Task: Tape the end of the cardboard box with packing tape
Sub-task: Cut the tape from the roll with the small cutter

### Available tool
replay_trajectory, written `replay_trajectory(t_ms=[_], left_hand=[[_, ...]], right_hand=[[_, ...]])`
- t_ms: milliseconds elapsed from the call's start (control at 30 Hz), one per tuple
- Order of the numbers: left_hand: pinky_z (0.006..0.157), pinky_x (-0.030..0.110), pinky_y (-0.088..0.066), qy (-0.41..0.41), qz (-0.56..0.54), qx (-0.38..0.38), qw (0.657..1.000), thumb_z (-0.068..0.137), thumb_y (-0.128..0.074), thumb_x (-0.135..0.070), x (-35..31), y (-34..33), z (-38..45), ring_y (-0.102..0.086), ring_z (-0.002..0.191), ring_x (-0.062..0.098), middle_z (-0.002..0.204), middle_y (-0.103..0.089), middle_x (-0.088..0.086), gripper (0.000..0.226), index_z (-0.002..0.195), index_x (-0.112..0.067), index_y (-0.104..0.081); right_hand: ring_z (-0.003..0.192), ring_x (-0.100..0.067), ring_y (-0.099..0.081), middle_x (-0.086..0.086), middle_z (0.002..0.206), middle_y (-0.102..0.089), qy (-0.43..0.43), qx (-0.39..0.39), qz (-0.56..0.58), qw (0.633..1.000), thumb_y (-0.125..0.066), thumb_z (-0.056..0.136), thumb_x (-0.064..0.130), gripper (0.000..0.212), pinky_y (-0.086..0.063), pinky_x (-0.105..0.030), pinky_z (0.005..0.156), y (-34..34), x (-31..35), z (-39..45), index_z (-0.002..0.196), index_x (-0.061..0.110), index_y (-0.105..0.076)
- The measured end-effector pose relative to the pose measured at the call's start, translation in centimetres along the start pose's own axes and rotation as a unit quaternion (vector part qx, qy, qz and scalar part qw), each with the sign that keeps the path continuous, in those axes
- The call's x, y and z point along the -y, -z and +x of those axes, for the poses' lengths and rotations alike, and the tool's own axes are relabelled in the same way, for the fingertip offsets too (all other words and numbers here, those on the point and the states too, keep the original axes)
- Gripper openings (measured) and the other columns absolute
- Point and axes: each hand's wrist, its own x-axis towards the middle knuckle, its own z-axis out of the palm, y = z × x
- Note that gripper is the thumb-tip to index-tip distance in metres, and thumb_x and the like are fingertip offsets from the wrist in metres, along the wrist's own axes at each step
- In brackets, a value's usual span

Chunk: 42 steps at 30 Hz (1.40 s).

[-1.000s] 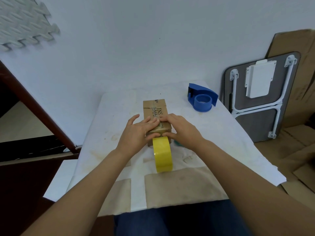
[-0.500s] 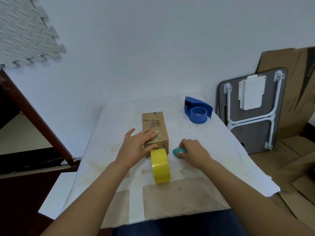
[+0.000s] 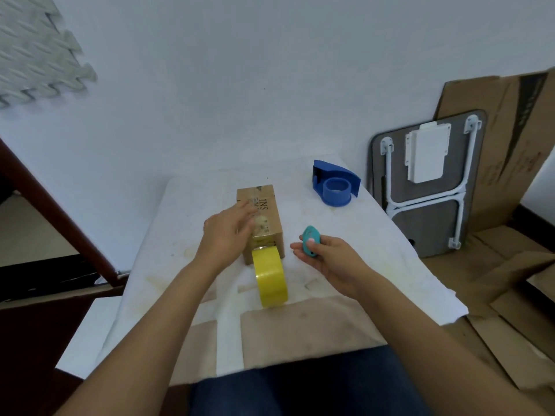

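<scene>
A small brown cardboard box [image 3: 264, 202] lies lengthwise on the white table [image 3: 375, 241]. A yellow roll of packing tape [image 3: 270, 277] stands on edge against the box's near end, a strip running from it up onto the box top. My left hand [image 3: 228, 232] rests flat on the box's near top, fingers spread, pressing the strip. My right hand [image 3: 327, 256] is raised just right of the box and holds a small teal cutter [image 3: 310, 241] between thumb and fingers.
A blue tape dispenser [image 3: 335, 187] sits at the table's far right. A folded grey table [image 3: 426, 181] and flat cardboard sheets [image 3: 510, 139] lean against the wall on the right. A dark wooden frame [image 3: 54, 211] runs along the left.
My right hand left the box, reached to the table beside it, and lifted the teal cutter. My left hand slid forward along the box top.
</scene>
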Motion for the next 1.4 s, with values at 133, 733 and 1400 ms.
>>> replay_trajectory(t_ms=[133, 733, 1400], left_hand=[[0.085, 0.024, -0.047, 0.113, -0.137, -0.062, 0.982, 0.097, -0.052, -0.027, -1.8, 1.2, -2.1, -0.062, 0.103, 0.009, 0.119, -0.066, -0.012, 0.027, 0.119, -0.031, -0.066], [0.078, 0.031, -0.060, 0.365, -0.442, 0.129, 0.809, 0.083, -0.071, -0.044, -4.1, -0.3, -5.7, -0.073, 0.095, 0.021, 0.107, -0.075, 0.010, 0.048, 0.117, -0.010, -0.062], [0.078, 0.034, -0.060, 0.388, -0.420, 0.172, 0.803, 0.094, -0.058, -0.039, -3.0, 0.6, -5.0, -0.073, 0.092, 0.022, 0.103, -0.077, 0.011, 0.033, 0.112, -0.013, -0.065]], right_hand=[[0.094, -0.018, -0.064, -0.012, 0.104, -0.067, 0.029, 0.008, -0.021, 0.999, -0.039, 0.103, 0.012, 0.021, -0.056, -0.028, 0.086, 0.0, -0.5, -0.3, 0.117, 0.002, -0.052], [0.072, -0.015, -0.056, -0.006, 0.089, -0.065, 0.272, -0.057, -0.420, 0.864, -0.035, 0.101, 0.042, 0.034, -0.046, -0.025, 0.062, -4.2, 0.8, 1.5, 0.103, 0.012, -0.051], [0.074, -0.014, -0.060, -0.002, 0.092, -0.065, 0.311, 0.002, -0.517, 0.797, -0.037, 0.101, 0.038, 0.031, -0.049, -0.029, 0.065, -4.7, -1.3, 1.5, 0.118, 0.016, -0.052]])
